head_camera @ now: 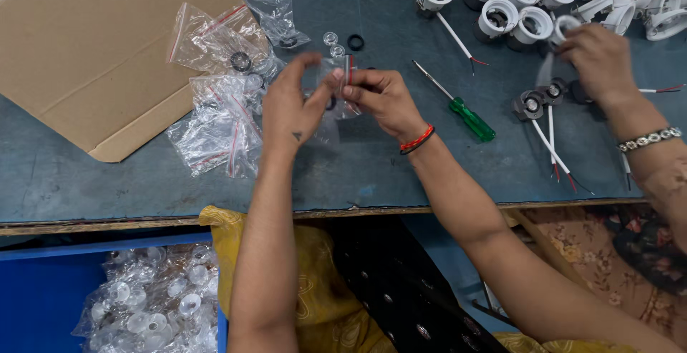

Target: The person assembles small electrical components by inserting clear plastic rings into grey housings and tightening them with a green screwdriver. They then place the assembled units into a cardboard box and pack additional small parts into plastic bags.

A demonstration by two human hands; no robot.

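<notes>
- The left hand (290, 102) and the right hand (379, 95) together hold a small clear plastic zip bag with a red seal strip (342, 84) just above the grey-blue worktable (86, 174); each hand's fingertips are pinched shut on an edge of the bag.
- A green-handled screwdriver (458, 106) lies just right of the right hand.
- A heap of empty clear bags (218, 109) lies left of the left hand, beside a flat brown cardboard sheet (93, 45).
- A co-worker's hand (597, 59) touches the white round lamp housings (526, 6) at the far right.
</notes>
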